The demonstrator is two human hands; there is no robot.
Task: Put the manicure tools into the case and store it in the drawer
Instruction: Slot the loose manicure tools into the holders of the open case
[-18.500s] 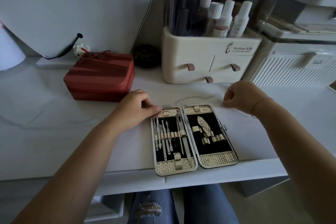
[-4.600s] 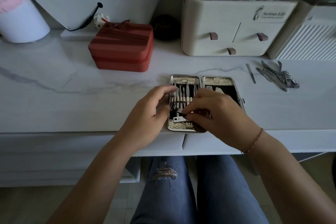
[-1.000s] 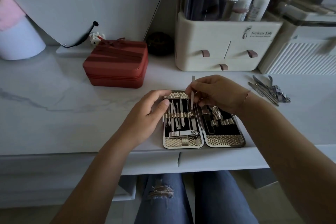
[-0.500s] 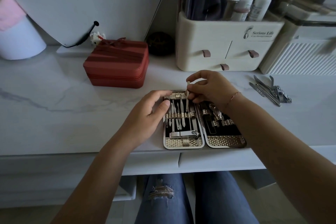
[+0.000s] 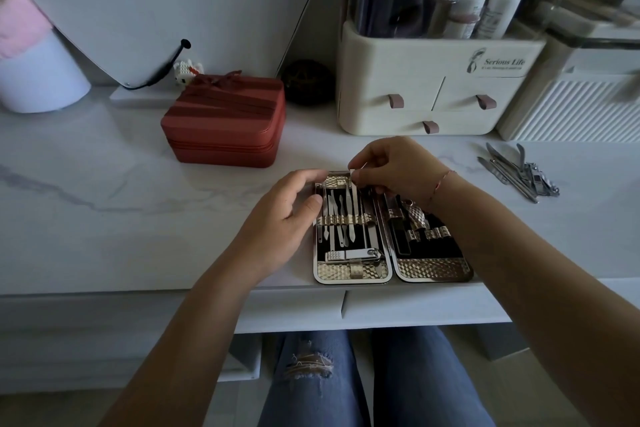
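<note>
The manicure case (image 5: pixel 433 270) lies open flat at the marble table's front edge, gold-trimmed with a black lining. Its left half holds several slim metal tools under a strap and a nail clipper (image 5: pixel 353 255) lower down. My right hand (image 5: pixel 391 166) pinches the top end of a thin flat tool (image 5: pixel 354 204) that runs down through the strap in the left half. My left hand (image 5: pixel 287 211) grips the case's left edge, thumb on the rim. A pile of loose metal tools (image 5: pixel 519 170) lies on the table to the right.
A red zipped box (image 5: pixel 225 121) stands behind left of the case. A cream organiser (image 5: pixel 440 80) with small drawers and bottles stands at the back, a white ribbed box (image 5: pixel 581 107) beside it. Table drawer fronts (image 5: pixel 415 305) run under the edge, above my knees.
My right hand has lowered the thin tool from upright above the case down into the left half's strap. My left hand has stayed on the case's edge.
</note>
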